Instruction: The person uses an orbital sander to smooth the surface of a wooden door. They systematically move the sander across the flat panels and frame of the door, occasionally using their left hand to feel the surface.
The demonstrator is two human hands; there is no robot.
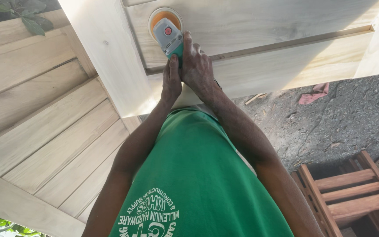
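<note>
We have both hands on the sander [168,38], and that tool is our landmark. Its grey and teal body sits on a pale wooden panel [259,26], with a red button on top and the round orange pad at its far end lying flat against the wood. Our right hand [197,66] closes its grip around the near end of the sander, thumb stretched up along the body. Our left hand [171,81] presses in just beside it, fingers pointing up and touching the tool's near end; whether that grip fully wraps the handle we cannot tell. A groove [294,39] runs across the panel to the right of the sander. A thick pale frame piece [106,57] slants down just left of the sander. Farther left lie wooden slats [44,131] side by side. Below the sander our green shirt [198,175] fills the view. Well to the lower right of the sander stands a reddish slatted wooden crate [347,193] on dark ground [330,127], and what it holds we cannot make out.
</note>
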